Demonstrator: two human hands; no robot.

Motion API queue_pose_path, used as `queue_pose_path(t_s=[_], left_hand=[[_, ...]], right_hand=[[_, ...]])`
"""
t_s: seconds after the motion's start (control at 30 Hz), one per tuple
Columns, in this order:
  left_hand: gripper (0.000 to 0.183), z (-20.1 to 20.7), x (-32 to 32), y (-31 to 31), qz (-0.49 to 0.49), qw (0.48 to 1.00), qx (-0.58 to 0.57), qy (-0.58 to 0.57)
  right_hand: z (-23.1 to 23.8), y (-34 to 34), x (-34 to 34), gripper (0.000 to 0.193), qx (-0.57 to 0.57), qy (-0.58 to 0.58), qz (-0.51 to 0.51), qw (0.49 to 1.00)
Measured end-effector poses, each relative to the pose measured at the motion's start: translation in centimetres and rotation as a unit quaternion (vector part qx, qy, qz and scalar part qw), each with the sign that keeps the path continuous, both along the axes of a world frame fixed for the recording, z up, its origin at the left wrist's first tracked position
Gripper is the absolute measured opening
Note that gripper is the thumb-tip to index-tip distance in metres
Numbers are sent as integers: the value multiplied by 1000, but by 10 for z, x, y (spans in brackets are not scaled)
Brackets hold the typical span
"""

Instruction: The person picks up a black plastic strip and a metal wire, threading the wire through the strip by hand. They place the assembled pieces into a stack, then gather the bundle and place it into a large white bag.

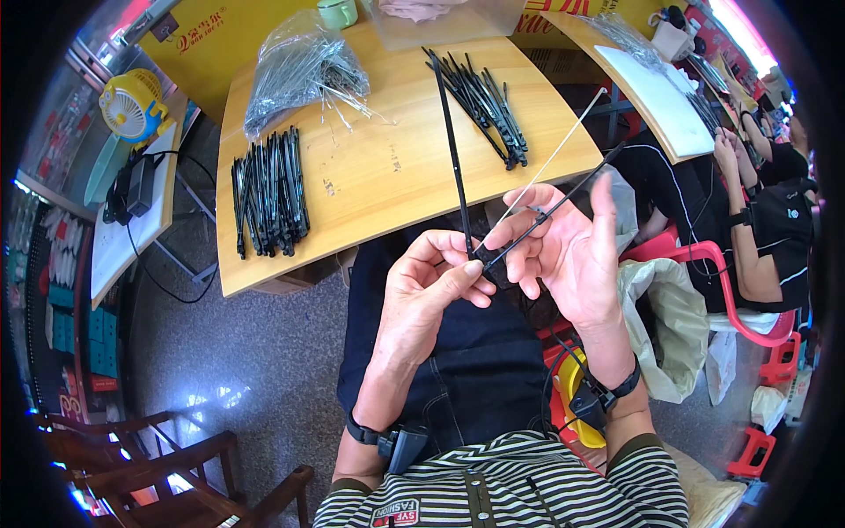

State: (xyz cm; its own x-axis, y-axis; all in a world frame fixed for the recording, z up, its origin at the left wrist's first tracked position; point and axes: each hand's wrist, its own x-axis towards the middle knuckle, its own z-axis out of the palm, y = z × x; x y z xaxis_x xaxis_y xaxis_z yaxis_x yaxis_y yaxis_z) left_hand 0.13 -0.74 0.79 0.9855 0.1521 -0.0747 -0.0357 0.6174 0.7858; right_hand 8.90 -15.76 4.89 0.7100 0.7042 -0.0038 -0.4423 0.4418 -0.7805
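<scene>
My left hand (431, 282) pinches the lower joint of a black jointed rod (454, 163) that resembles an umbrella rib. Its two slim arms spread into a V, one rising steeply, the other slanting up right across my right hand (568, 242). That hand is turned palm up, thumb raised away, with curled fingers around a thin pale rod (563, 145) and touching the slanting black arm. The pale rod's lower end reaches the joint near my left fingertips; the exact contact is hidden. On the table lie two bundles of similar black rods, one left (271, 194), one right (484, 101).
A clear plastic bag of thin metal wires (304, 75) lies on the wooden table (370, 176). A yellow fan (132, 106) stands at left. On the right are a red chair (704, 255), a pale sack (664, 326) and another person's arm (748, 255). A wooden chair (176, 466) is lower left.
</scene>
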Motion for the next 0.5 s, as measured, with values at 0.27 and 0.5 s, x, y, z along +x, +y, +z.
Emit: queue_pose_path(t_s=[0.27,0.5], left_hand=[[17,0,-1,0,-20,999,31,-6],[14,5,3,-4,-32,999,-20,8]], right_hand=[[-4,-4,3,18,-133,-106,-49,984],[-8,1,-1,14,-119,-61,-50,990]])
